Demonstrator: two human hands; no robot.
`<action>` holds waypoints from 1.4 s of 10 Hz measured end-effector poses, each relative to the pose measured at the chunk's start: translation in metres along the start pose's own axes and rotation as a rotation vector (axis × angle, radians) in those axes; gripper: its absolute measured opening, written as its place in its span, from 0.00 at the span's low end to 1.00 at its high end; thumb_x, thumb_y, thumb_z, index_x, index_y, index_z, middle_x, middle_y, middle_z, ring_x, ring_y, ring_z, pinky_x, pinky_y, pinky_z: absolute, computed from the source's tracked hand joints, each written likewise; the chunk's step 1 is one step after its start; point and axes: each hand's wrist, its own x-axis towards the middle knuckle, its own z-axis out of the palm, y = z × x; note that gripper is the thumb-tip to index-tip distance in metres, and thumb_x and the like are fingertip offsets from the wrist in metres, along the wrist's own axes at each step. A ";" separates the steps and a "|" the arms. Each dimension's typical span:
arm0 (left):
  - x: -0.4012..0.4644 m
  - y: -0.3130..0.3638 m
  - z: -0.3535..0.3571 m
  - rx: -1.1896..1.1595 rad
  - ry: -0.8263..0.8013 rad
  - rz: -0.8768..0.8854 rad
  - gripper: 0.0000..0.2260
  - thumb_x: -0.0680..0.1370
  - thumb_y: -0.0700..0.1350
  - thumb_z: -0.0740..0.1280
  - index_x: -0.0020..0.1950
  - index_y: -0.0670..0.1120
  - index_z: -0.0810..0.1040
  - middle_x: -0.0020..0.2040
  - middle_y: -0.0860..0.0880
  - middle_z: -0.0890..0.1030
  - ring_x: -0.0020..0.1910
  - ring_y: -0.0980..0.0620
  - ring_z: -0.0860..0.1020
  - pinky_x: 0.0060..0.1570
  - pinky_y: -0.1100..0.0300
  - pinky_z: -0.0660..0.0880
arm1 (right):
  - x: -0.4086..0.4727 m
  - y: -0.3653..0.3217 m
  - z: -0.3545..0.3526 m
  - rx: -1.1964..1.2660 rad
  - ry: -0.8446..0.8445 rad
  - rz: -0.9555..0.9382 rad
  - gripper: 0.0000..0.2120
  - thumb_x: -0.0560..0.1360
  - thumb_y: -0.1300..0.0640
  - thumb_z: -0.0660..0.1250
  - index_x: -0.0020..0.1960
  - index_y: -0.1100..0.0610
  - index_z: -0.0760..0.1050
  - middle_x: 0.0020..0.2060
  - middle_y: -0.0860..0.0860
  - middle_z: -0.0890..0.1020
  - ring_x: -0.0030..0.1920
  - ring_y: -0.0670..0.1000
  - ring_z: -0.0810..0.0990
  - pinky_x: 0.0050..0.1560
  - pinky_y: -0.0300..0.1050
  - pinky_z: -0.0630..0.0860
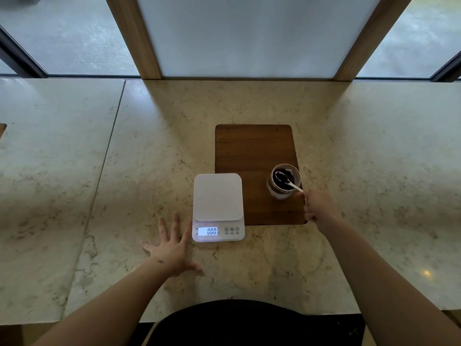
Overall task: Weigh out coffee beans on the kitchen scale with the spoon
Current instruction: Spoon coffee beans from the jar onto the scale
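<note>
The left hand point(172, 248) lies flat and open on the marble counter point(124, 171), just beside the white scale point(217, 207) reading 0.00. The right hand point(319, 208) pinches the white spoon point(289, 182), its bowl among coffee beans point(287, 178) inside the glass jar point(283, 182) on the wooden board point(252, 151).

Daylight enters through the windows point(74, 33) ahead of me; the frosted panel point(247, 33) between them glows evenly and is the brightest area. The posts cast a broad wedge of shadow across the middle of my counter point(62, 146), which shows pale sheen at left and right. A small warm glare spot sits at the lower right. The scale display point(208, 231) is backlit and legible. My arms throw only soft shadows. Focus is acceptable at centre and softer toward the corners. Wide-angle distortion splays the posts and bends the counter edges.
</note>
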 end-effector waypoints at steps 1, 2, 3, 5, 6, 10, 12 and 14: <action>0.000 0.000 -0.001 -0.006 0.003 0.002 0.62 0.60 0.83 0.62 0.66 0.62 0.14 0.66 0.49 0.11 0.67 0.35 0.15 0.63 0.13 0.48 | -0.001 -0.002 -0.002 0.000 -0.003 -0.016 0.13 0.80 0.58 0.55 0.43 0.59 0.76 0.26 0.50 0.63 0.24 0.47 0.58 0.20 0.39 0.54; -0.002 0.000 -0.001 0.001 0.007 -0.001 0.62 0.58 0.84 0.60 0.64 0.62 0.13 0.63 0.50 0.09 0.67 0.35 0.16 0.63 0.13 0.49 | -0.002 -0.004 -0.002 0.025 0.011 -0.023 0.14 0.81 0.58 0.55 0.42 0.58 0.75 0.25 0.50 0.62 0.23 0.47 0.59 0.18 0.38 0.55; -0.002 0.001 -0.001 0.003 0.006 -0.002 0.61 0.59 0.84 0.60 0.63 0.62 0.13 0.62 0.50 0.09 0.67 0.35 0.16 0.63 0.13 0.49 | -0.003 -0.006 -0.002 0.039 0.020 -0.030 0.14 0.81 0.58 0.55 0.41 0.58 0.75 0.24 0.49 0.62 0.21 0.46 0.59 0.17 0.37 0.55; 0.000 0.001 -0.001 -0.002 -0.010 -0.004 0.62 0.57 0.84 0.59 0.66 0.61 0.15 0.65 0.49 0.10 0.67 0.35 0.15 0.63 0.14 0.48 | -0.012 -0.014 0.002 0.044 0.007 -0.074 0.15 0.81 0.58 0.55 0.42 0.58 0.77 0.23 0.47 0.61 0.22 0.45 0.58 0.19 0.38 0.54; 0.001 0.000 0.000 -0.008 -0.008 -0.007 0.62 0.58 0.84 0.60 0.64 0.61 0.14 0.64 0.49 0.10 0.67 0.35 0.15 0.63 0.13 0.48 | -0.021 -0.019 0.011 0.010 -0.043 -0.112 0.14 0.82 0.58 0.54 0.45 0.59 0.76 0.25 0.48 0.61 0.24 0.46 0.57 0.21 0.39 0.54; 0.003 -0.002 0.001 -0.056 -0.004 0.022 0.63 0.58 0.83 0.63 0.64 0.62 0.14 0.67 0.49 0.12 0.65 0.36 0.14 0.62 0.13 0.43 | -0.050 0.010 0.088 -0.152 -0.237 -0.152 0.06 0.74 0.58 0.62 0.43 0.53 0.78 0.29 0.46 0.73 0.25 0.44 0.68 0.23 0.38 0.65; 0.002 -0.002 0.003 -0.044 -0.024 0.018 0.63 0.59 0.82 0.65 0.69 0.63 0.17 0.67 0.49 0.12 0.63 0.37 0.13 0.61 0.12 0.41 | -0.045 0.026 0.121 -0.314 -0.231 -0.113 0.17 0.79 0.62 0.56 0.37 0.53 0.78 0.30 0.50 0.69 0.28 0.49 0.68 0.25 0.44 0.65; 0.006 -0.003 0.006 -0.062 0.010 0.021 0.62 0.60 0.82 0.65 0.68 0.64 0.17 0.64 0.51 0.10 0.62 0.37 0.12 0.59 0.12 0.40 | -0.039 0.037 0.125 -0.346 -0.229 -0.150 0.11 0.79 0.61 0.59 0.43 0.54 0.79 0.33 0.47 0.75 0.30 0.44 0.71 0.30 0.39 0.68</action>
